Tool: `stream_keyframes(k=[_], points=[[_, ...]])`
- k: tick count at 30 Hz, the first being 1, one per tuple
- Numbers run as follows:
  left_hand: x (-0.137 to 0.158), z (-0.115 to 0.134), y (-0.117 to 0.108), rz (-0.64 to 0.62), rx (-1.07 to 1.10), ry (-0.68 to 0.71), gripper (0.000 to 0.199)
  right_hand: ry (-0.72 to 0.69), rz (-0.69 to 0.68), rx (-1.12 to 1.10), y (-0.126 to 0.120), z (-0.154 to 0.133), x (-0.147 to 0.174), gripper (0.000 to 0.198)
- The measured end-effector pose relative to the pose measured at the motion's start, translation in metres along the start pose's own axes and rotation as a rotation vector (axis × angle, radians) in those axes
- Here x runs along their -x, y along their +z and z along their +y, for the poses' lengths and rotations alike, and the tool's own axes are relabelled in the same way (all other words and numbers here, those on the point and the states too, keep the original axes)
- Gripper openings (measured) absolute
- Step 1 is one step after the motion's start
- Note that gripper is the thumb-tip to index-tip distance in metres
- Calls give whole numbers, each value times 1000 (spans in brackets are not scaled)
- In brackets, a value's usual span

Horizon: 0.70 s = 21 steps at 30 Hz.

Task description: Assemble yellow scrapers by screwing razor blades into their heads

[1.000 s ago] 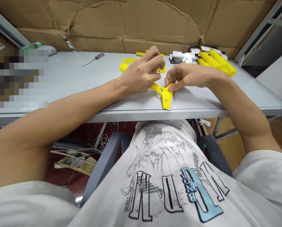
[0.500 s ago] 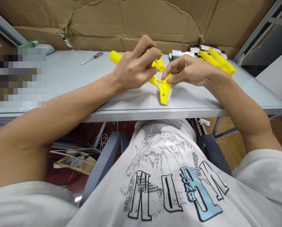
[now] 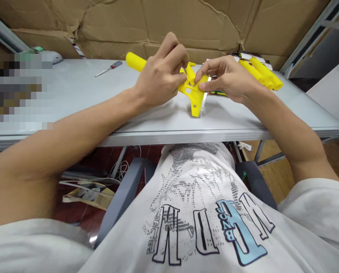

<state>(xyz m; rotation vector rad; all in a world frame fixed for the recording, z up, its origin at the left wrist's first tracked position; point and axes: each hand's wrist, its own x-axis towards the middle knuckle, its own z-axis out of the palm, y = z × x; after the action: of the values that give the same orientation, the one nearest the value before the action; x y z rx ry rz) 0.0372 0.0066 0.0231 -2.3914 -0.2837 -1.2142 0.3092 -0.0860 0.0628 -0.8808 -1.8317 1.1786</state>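
Observation:
A yellow scraper (image 3: 197,99) with a wide head, a small screw and a pale blade edge is held just above the light table. My left hand (image 3: 160,76) is closed round its handle, whose end sticks out to the left. At the scraper's head, my right hand (image 3: 227,79) pinches the upper corner near the blade between thumb and fingers. Just behind, yellow tube-shaped pieces (image 3: 191,72) show partly between my hands. Something green and yellow lies under my right hand, mostly hidden.
Several yellow tube handles (image 3: 260,72) lie on dark-and-white packages at the back right. A screwdriver (image 3: 109,69) rests at the back left. Cardboard (image 3: 115,26) stands behind the table (image 3: 81,94), whose front edge is close to my body. A pixelated patch covers the far left.
Both hands have risen slightly away from me with the scraper. Its head is tilted a little differently, and the grip of both hands stays on it.

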Motion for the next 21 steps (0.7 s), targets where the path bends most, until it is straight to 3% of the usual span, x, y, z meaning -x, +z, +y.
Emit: stream_keyframes(k=[3, 6, 9, 12, 16, 21], points=[[1, -27, 10, 162, -141, 270, 32, -118, 68, -18, 4, 5, -5, 28], [-2, -44, 14, 281, -141, 222, 40, -142, 135, -55, 9, 7, -8, 50], [-4, -54, 15, 362, -93, 186, 51, -139, 185, 8, 13, 8, -9, 46], [-2, -63, 15, 323, -63, 243, 48, -156, 226, 48, 18, 9, -8, 44], [-1, -80, 17, 310, -67, 241, 50, -177, 179, 63, 19, 10, -8, 43], [-11, -93, 28, 404, -76, 326, 51, -237, 209, 67, 22, 11, -9, 57]])
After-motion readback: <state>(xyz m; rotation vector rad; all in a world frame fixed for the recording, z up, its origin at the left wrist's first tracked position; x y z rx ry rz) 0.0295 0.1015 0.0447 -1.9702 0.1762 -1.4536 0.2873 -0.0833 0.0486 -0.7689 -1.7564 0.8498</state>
